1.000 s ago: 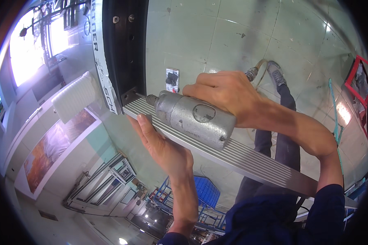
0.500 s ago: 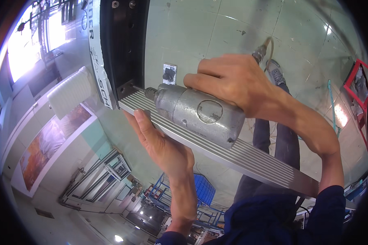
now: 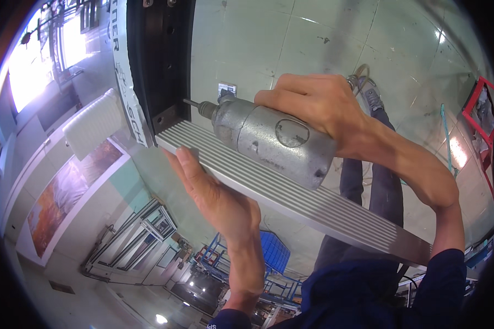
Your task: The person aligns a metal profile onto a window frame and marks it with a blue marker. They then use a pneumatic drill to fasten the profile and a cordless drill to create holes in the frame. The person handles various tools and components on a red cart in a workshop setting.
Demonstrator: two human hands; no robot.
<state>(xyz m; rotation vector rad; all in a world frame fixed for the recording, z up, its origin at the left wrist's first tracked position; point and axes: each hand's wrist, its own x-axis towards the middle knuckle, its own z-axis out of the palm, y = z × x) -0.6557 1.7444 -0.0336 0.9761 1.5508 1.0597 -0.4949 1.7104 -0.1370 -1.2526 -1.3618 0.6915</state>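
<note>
My right hand (image 3: pixel 321 109) is wrapped around a scuffed grey air screwdriver (image 3: pixel 252 134). A thin bit sticks out of its nose, with the tip beside the dark upright profile (image 3: pixel 173 60), a little above a small corner bracket (image 3: pixel 168 117). A ribbed aluminium profile (image 3: pixel 346 214) runs diagonally under the tool, and its far end meets the dark profile. My left hand (image 3: pixel 219 205) is closed on the lower edge of the ribbed profile close to that joint, thumb along its edge and the other fingers partly hidden beneath. An air hose fitting (image 3: pixel 350 82) shows behind my right hand.
A white wrapped roll (image 3: pixel 93 123) lies left of the joint. On the floor are a small box (image 3: pixel 226 89) and my shoe (image 3: pixel 372 98). A blue basket (image 3: pixel 274 252) stands beyond my left forearm, a red frame (image 3: pixel 480 104) at the far right.
The screwdriver has drawn back from the corner bracket, shifting up and slightly right, so its bit has come off it. The dark profile has shifted slightly left. My left hand stays on the ribbed profile.
</note>
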